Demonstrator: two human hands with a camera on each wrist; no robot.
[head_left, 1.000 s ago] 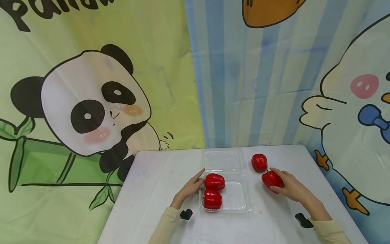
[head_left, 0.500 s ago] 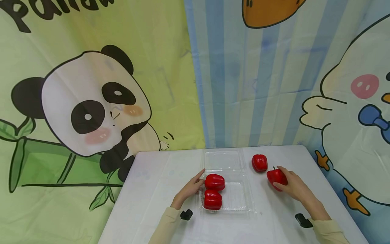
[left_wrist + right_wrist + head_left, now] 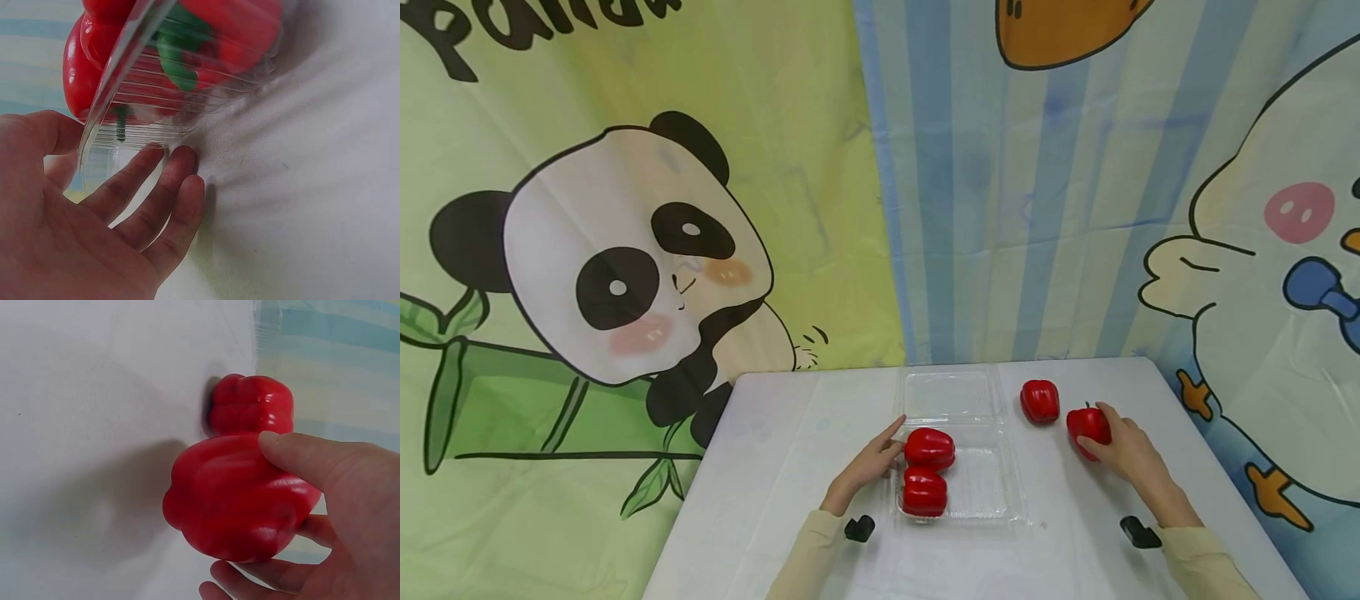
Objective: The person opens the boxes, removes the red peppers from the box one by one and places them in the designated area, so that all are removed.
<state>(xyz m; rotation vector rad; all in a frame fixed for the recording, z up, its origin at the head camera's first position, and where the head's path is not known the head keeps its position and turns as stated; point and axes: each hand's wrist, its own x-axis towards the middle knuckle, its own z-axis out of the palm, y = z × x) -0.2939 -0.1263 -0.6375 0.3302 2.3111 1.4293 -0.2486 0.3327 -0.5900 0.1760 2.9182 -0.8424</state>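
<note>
My right hand grips a red bell pepper between thumb and fingers, its stem pointing up and away. In the right wrist view the held bell pepper casts a shadow off to one side, and my thumb lies along its flank. Another red bell pepper rests on the table just left of it. My left hand is at the left side of a clear plastic clamshell box. In the left wrist view its loosely extended fingers touch the box's ribbed wall.
Two red bell peppers lie in the left half of the box, one behind the other. The box's lid is folded back flat on the white table. A printed cloth backdrop stands behind the table.
My right hand has moved the bell pepper rightward and slightly back, away from the one on the table, and its stem has turned upward. My left hand stays in place.
</note>
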